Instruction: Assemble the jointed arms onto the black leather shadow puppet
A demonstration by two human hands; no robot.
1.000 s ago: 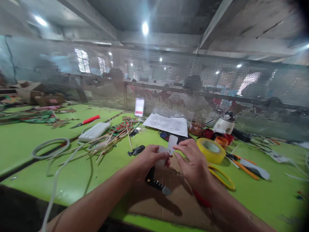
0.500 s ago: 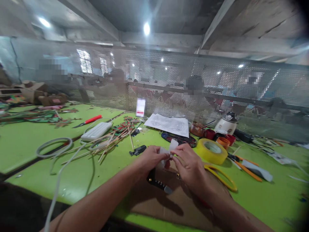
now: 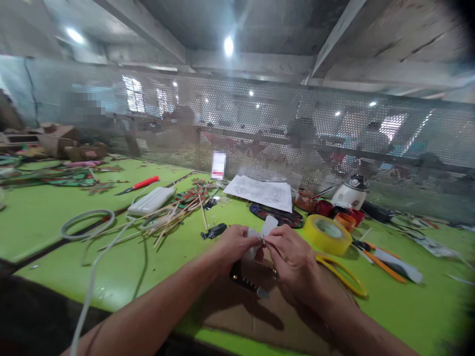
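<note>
My left hand (image 3: 233, 244) is closed in a pinch on a thin, translucent white piece (image 3: 269, 225), which looks like plastic or paper. Its upper part sticks up between my hands. My right hand (image 3: 295, 252) meets the left at the fingertips, thumb and forefinger pressed together at the edge of the same piece. Whatever small part lies between the right fingertips is too fine to make out. Below the hands, a black-handled tool with metal studs (image 3: 247, 283) lies on a sheet of brown cardboard (image 3: 256, 321), partly covered by my fingers.
Right of my hands are a yellow tape roll (image 3: 328, 235), yellow-handled scissors (image 3: 343, 274) and orange-handled pliers (image 3: 389, 264). Thin wooden sticks (image 3: 166, 222), a white power strip (image 3: 151, 200) and a red-handled knife (image 3: 144, 183) lie left. Printed paper (image 3: 258, 192) rests before a perforated screen (image 3: 241, 123).
The view has shifted slightly, so the scene sits a little further right. Both hands keep their pinch at the white piece, with only slight finger movement.
</note>
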